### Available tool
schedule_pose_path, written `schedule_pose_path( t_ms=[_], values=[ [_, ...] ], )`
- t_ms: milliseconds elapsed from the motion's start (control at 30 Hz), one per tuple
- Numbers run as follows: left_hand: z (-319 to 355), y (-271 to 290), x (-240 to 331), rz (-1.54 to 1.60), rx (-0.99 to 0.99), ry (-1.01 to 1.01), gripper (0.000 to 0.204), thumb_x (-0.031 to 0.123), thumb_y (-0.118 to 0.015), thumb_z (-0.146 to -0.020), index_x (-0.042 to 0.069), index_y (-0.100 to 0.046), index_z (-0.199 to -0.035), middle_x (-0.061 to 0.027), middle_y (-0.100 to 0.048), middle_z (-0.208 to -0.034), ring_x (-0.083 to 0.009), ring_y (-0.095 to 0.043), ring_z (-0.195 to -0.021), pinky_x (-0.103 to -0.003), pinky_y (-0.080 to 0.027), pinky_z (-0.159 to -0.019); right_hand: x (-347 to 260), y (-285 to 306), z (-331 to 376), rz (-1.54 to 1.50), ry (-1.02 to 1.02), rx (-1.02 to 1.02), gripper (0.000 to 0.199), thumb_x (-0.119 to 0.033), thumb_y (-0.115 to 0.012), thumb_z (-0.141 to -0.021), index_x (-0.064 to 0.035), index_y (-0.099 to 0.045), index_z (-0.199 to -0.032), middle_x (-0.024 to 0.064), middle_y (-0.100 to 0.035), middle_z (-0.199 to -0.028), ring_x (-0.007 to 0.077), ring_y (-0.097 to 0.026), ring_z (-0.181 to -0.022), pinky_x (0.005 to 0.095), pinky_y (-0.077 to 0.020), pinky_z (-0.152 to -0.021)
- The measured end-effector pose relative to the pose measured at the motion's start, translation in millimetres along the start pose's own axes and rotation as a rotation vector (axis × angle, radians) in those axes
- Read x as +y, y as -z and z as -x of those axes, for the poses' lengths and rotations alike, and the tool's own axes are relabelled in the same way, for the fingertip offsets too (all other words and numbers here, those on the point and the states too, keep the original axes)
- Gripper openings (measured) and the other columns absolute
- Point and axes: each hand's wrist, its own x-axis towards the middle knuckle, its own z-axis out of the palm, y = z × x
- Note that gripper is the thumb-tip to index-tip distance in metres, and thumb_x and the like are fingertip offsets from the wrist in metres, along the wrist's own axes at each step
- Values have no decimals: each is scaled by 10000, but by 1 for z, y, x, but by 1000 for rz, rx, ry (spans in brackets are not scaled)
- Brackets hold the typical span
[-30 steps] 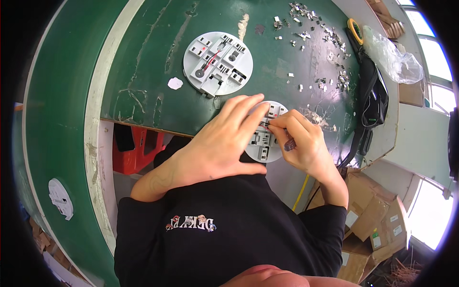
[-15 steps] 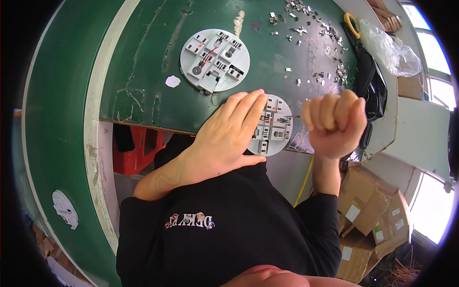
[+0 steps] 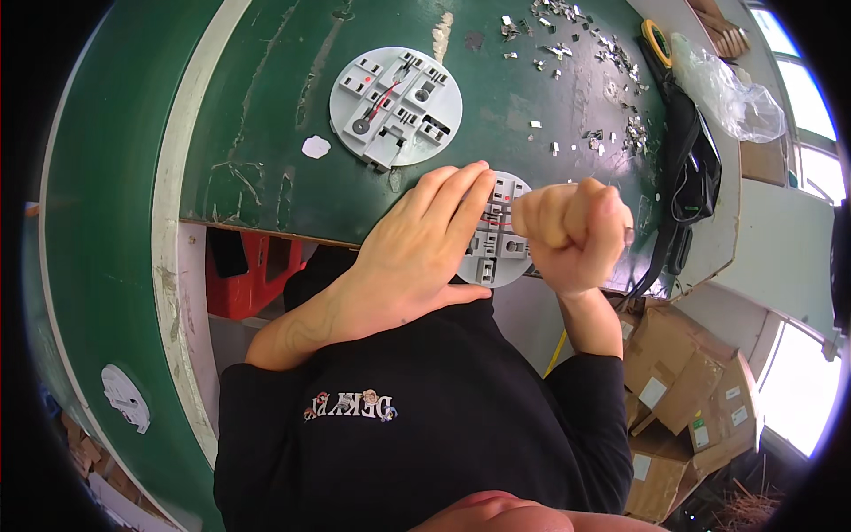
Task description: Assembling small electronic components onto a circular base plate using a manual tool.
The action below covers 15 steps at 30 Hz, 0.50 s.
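Left hand (image 3: pixel 417 257) lies flat, fingers spread, pinning a grey disc (image 3: pixel 498 238) at the near edge of the green table (image 3: pixel 266 115); the right hand (image 3: pixel 574 232) is a closed fist just right of it, its contents hidden. The disc looks part-filled, with loose metal clips (image 3: pixel 612 66) left far off; a second disc (image 3: pixel 396 106) lies beyond.

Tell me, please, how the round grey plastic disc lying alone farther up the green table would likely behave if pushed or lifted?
The round grey plastic disc looks moulded and flat, so it would probably stay stiff and slide rather than roll on the green table. It seems thin, so likely light. Its small raised fittings and red wire might snag or shift if gripped carelessly.
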Motion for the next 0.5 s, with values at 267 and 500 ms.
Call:
schedule_pose_path(
  t_ms=[267, 500],
  values=[
    [0, -3, -2, 16, -4, 4, 966, 314, -846, -660, -103, -368, -1388, -249, -396, -1417, -352, -418, -1253, -397, -389, -1055, -10, 17, -3, -68, 145, 62, 389, -253, -339, -1006, -163, -306, -629, -28, -275, -491, 92, -159, -456, 287, -190, -430],
    [1, -11, -2, 29, 86, 61, 984, 279, -849, -678, -64, -331, -1441, -221, -358, -1477, -364, -381, -1306, -435, -370, -1079, -34, 67, -21, 1082, -206, 245, 132, -38, -675, -833, -23, -696, -962, 5, -588, -710, 77, -395, -544, 210, -343, -520]
  ],
)
